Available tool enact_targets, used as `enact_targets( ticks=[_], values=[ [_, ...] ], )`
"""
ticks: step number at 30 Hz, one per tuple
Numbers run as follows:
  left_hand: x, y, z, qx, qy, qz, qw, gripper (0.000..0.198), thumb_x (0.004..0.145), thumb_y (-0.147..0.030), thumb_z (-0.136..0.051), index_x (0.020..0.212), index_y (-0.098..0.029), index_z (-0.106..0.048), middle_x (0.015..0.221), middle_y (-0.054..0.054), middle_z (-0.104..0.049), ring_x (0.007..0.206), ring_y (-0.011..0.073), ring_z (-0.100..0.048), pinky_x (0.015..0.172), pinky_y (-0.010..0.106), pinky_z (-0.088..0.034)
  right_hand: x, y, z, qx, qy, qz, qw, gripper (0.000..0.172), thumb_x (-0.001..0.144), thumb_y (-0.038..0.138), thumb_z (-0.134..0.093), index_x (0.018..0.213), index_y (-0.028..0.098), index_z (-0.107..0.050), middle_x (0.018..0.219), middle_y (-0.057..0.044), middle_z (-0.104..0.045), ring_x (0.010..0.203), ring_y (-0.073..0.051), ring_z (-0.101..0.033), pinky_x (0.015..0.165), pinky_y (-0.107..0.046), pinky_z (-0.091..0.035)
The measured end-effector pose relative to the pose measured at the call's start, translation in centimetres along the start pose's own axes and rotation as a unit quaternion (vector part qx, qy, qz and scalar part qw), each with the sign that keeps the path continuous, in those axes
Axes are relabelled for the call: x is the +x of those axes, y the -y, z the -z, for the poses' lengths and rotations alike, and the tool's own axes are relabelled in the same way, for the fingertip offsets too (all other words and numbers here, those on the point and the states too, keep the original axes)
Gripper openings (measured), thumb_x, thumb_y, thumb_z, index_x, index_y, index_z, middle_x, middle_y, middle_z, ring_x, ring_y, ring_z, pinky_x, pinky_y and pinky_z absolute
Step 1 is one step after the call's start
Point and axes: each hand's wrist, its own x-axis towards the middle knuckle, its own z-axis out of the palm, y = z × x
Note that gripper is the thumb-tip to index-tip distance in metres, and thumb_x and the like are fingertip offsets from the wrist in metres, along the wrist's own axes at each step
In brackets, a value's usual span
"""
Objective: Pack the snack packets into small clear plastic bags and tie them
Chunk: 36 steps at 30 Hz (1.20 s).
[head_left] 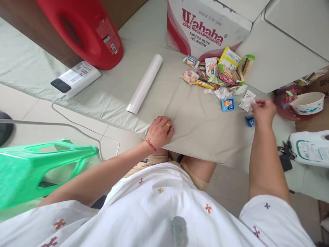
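At the table's front edge, my left hand (159, 132) rests on the pale cloth (192, 120) with its fingers curled in and nothing visible in them. My right hand (264, 111) is stretched out to the right, thumb and fingers pinched at the edge of a small white packet (248, 100). Just below that packet lies a dark blue packet (250, 120), partly beside my wrist. A light blue snack packet (228, 104) sits to the left. Behind these is a pile of wrapped snacks (217, 73) in mixed colours.
A Wahaha water carton (205, 32) stands behind the pile. Left of it are a white roll (145, 84), a red jug (102, 37) and a white corded device (77, 78). At right are a patterned bowl (308, 103), a white bottle (309, 149) and keys. A green stool (17, 171) stands at left.
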Motion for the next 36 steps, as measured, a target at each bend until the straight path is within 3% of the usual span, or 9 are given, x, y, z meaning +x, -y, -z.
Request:
enact_targets(
  ticks=[3,7,11,13,15,19,23,29,36],
  values=[
    [-0.1,-0.2,0.4,-0.054,-0.019,0.008,0.998,0.020,0.099,-0.033,-0.054,0.092,-0.022,-0.069,0.109,0.014,-0.074,0.109,0.0312,-0.065,0.097,0.053,-0.054,-7.3,-0.3,2.7,0.143,0.076,-0.110,0.981,0.016,0.077,0.014,-0.073,0.082,0.020,-0.060,0.060,0.007,-0.058,0.041,-0.005,-0.038,0.044,-0.023,-0.025],
    [0.4,-3.3,0.6,-0.232,0.012,0.016,0.972,0.017,0.097,-0.039,-0.060,0.097,-0.023,-0.066,0.105,0.011,-0.072,0.099,0.0254,-0.067,0.088,0.044,-0.056,-17.5,-0.2,2.9,0.272,0.159,-0.183,0.931,0.034,0.064,0.031,-0.087,0.085,0.020,-0.062,0.064,0.006,-0.061,0.041,-0.002,-0.031,0.039,-0.019,-0.020],
    [2.0,-8.2,-1.1,-0.510,0.175,0.137,0.831,0.044,0.091,-0.052,-0.072,0.120,-0.023,-0.058,0.106,0.005,-0.068,0.069,0.0122,-0.064,0.057,0.027,-0.047,-23.6,0.6,1.6,0.262,0.184,-0.161,0.934,0.040,0.068,0.046,-0.090,0.087,0.021,-0.065,0.067,0.006,-0.061,0.044,-0.004,-0.036,0.039,-0.019,-0.024],
    [2.9,-9.7,-2.2,-0.590,0.207,0.186,0.758,0.048,0.085,-0.054,-0.078,0.115,-0.021,-0.059,0.094,0.001,-0.066,0.062,0.0102,-0.061,0.051,0.024,-0.042,-25.0,0.9,1.5,0.235,0.216,-0.152,0.935,0.039,0.075,0.051,-0.086,0.089,0.021,-0.065,0.067,0.005,-0.060,0.047,-0.005,-0.038,0.041,-0.020,-0.028],
    [3.4,-10.4,-2.9,-0.620,0.201,0.208,0.730,0.040,0.084,-0.051,-0.080,0.099,-0.020,-0.060,0.075,-0.003,-0.060,0.055,0.0089,-0.055,0.050,0.023,-0.039,-26.1,1.2,1.9,0.188,0.224,-0.114,0.949,0.039,0.083,0.057,-0.080,0.095,0.022,-0.067,0.073,0.004,-0.062,0.052,-0.008,-0.044,0.046,-0.021,-0.036],
    [2.7,-10.3,-2.9,-0.616,0.148,0.206,0.746,0.034,0.084,-0.045,-0.081,0.081,-0.021,-0.057,0.063,-0.006,-0.057,0.051,0.0072,-0.050,0.053,0.022,-0.039,-27.8,1.7,2.8,0.091,0.193,0.044,0.976,0.041,0.083,0.053,-0.083,0.112,0.025,-0.072,0.115,-0.006,-0.069,0.086,-0.015,-0.061,0.073,-0.027,-0.053],
    [1.4,-9.4,-2.2,-0.600,0.182,0.158,0.763,0.039,0.088,-0.055,-0.074,0.080,-0.019,-0.062,0.063,-0.004,-0.059,0.053,0.0082,-0.053,0.056,0.024,-0.041,-28.6,1.4,2.8,0.159,0.191,0.003,0.969,0.028,0.086,0.049,-0.081,0.095,0.024,-0.075,0.096,-0.003,-0.070,0.091,-0.016,-0.063,0.084,-0.030,-0.052],
    [0.6,-7.5,-1.1,-0.574,0.168,0.181,0.781,0.045,0.088,-0.061,-0.070,0.077,-0.018,-0.061,0.060,-0.006,-0.052,0.052,0.0072,-0.049,0.056,0.023,-0.037,-28.1,0.5,3.6,0.312,0.072,-0.126,0.939,0.041,0.071,0.053,-0.090,0.088,0.021,-0.068,0.078,0.004,-0.064,0.069,-0.010,-0.058,0.061,-0.022,-0.047],
    [0.4,-5.8,0.4,-0.573,0.295,0.161,0.748,0.049,0.085,-0.064,-0.074,0.075,-0.018,-0.057,0.065,-0.001,-0.059,0.054,0.0073,-0.044,0.053,0.023,-0.033,-28.1,0.5,4.7,0.253,0.075,-0.185,0.947,0.041,0.065,0.051,-0.089,0.083,0.021,-0.066,0.056,0.010,-0.048,0.043,-0.005,-0.031,0.038,-0.021,-0.019]
  ],
)
